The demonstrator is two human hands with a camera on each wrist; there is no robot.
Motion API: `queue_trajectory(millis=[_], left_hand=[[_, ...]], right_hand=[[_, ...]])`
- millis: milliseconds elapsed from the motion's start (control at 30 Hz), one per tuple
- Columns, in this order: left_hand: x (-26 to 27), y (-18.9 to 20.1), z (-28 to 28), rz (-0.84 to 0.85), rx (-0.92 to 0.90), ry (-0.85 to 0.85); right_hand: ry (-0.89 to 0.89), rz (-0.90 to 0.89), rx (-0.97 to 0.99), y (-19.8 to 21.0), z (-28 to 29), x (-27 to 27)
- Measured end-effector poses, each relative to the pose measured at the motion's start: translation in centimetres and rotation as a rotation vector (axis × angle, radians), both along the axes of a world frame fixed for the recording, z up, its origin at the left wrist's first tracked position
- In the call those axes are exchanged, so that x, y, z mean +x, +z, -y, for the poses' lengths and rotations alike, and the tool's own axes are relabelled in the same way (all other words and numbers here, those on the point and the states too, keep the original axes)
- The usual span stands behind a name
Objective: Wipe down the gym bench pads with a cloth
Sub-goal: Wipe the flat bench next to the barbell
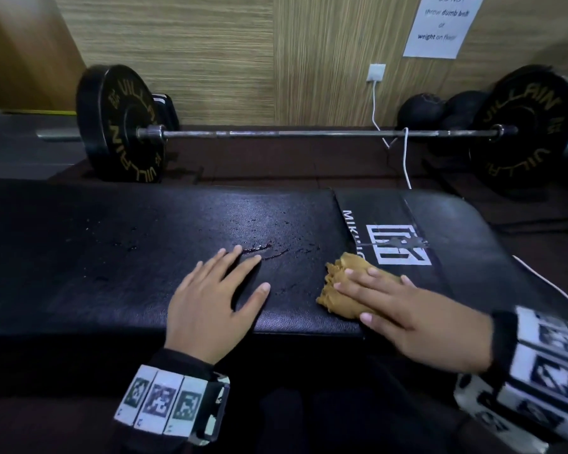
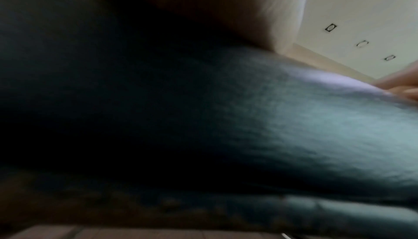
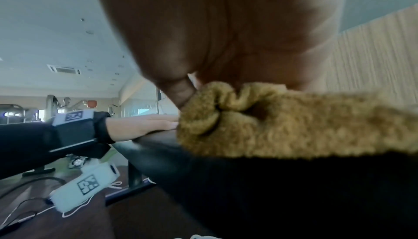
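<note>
A long black padded gym bench [image 1: 128, 263] runs across the head view, with wet streaks [image 1: 263, 252] near its middle. A bunched tan cloth [image 1: 345, 286] lies on the pad beside a white logo [image 1: 399, 245]. My right hand [image 1: 391, 299] presses flat on the cloth with straight fingers. In the right wrist view the cloth [image 3: 294, 123] is squashed under my palm [image 3: 226, 28] on the pad's edge [image 3: 203, 171]. My left hand [image 1: 217, 290] rests flat on the bare pad left of the cloth, fingers spread. The left wrist view shows only blurred pad [image 2: 294, 126].
A loaded barbell [image 1: 309, 133] with black plates [image 1: 118, 122] lies on the floor behind the bench, against a wood-panel wall. Black balls [image 1: 440, 108] sit at the back right. A white cable [image 1: 406, 158] hangs from a wall socket [image 1: 376, 73] over the bar.
</note>
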State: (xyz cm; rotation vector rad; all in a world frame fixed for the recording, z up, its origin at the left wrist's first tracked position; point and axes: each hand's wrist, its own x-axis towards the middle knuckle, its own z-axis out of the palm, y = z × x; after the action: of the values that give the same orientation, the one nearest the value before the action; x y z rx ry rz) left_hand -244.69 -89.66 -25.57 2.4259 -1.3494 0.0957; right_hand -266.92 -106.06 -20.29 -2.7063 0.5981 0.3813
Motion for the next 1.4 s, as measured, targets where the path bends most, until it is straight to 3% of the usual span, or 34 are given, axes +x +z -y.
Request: queue_trajectory(millis=[200,367,433,567,733,900,1033,1233,1400], left_hand=[[2.9,-0.1,-2.3,0.052,0.067,0.169],[3.3,-0.2,-3.1,0.059,0.087,0.215],[3.3,-0.3,-3.2,0.050,0.075,0.231],[3.3,-0.3,-3.2,0.030,0.048,0.245],[3.2,-0.4,-3.3,0.033,0.022,0.235],[3.1,-0.5,-3.2,0.040,-0.005,0.251],[2.9,-0.6,-3.1,0.048,-0.013,0.263],[2.8,-0.4,-3.1,0.044,0.022,0.266],[2.8,-0.3,-3.2,0.044,0.022,0.263]], right_hand=[[-0.333,0.206,-0.294,-3.8,-4.4,2.1],[-0.604,0.314,-0.310,-4.6,-5.1,8.1],[-0.567,0.294,-0.310,-4.7,-5.3,10.4],[-0.330,0.310,-0.264,-4.8,-7.4,12.8],[-0.137,0.356,-0.311,-4.8,-11.1,8.9],[-0.303,0.368,-0.394,-4.6,-8.5,4.7],[-0.435,0.329,-0.363,-4.4,-6.3,6.8],[-0.326,0.314,-0.232,-4.7,-7.5,12.2],[-0.242,0.304,-0.281,-4.4,-11.3,10.2]])
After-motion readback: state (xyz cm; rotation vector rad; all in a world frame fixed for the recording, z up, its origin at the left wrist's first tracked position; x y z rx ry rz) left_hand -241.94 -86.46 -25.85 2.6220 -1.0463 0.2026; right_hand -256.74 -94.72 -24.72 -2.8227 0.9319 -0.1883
